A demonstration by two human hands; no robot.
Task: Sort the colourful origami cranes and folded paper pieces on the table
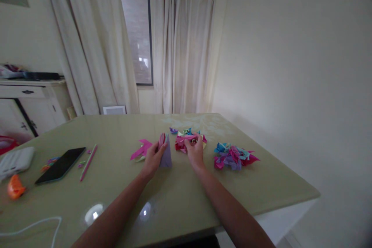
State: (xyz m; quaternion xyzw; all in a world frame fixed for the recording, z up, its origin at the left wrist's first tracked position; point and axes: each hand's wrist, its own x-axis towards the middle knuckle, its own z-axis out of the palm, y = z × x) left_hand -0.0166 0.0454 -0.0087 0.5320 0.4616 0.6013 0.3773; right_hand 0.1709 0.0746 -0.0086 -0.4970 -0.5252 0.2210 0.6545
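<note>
My left hand is closed round a folded purple paper piece that stands on the green table; pink folded paper shows at its fingertips. My right hand rests on a pile of folded coloured paper pieces, with its fingers curled on a pink piece in the pile. A flat pink paper shape lies just left of my left hand. A second pile of folded paper pieces, blue, purple and pink, lies to the right of my right hand.
A black phone and a pink pencil lie on the table's left part, with small scraps beside them. A white object, an orange object and a white cable are at the left edge. Curtains and a white cabinet stand behind.
</note>
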